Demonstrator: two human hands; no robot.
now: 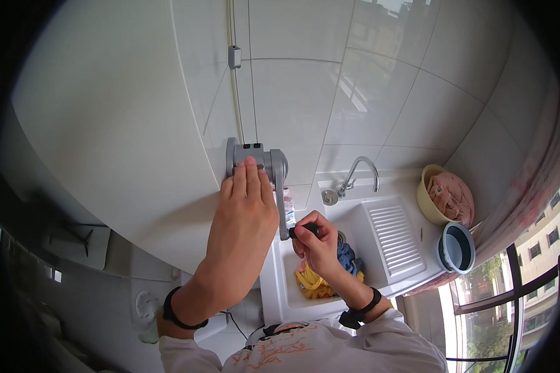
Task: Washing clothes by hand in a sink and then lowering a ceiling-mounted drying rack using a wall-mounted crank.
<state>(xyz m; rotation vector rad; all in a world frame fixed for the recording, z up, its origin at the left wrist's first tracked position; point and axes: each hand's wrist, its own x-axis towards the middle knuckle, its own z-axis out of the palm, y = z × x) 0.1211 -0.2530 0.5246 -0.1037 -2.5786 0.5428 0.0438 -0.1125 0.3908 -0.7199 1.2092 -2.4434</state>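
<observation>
A grey hand-crank winch [276,161] is mounted on the wall, with two thin cables running up from its top. My left hand [245,210] lies over the front of the winch housing, its fingers stretched upward and its thumb hidden. The crank arm [280,200] points down from the right side of the winch. At its lower end, my right hand [318,242] is wrapped around the black crank knob [311,229]. Below this hand, yellow cloth [310,282] and blue cloth [347,256] lie in a white laundry sink [284,303], partly covered by my hand and forearm.
A ribbed washboard [396,238] forms part of the sink, with a chrome faucet [358,175] behind. On the right ledge are a yellow basin [422,205] holding pink cloth [450,196] and a blue basin [458,247]. A large white panel [107,126] borders my left side.
</observation>
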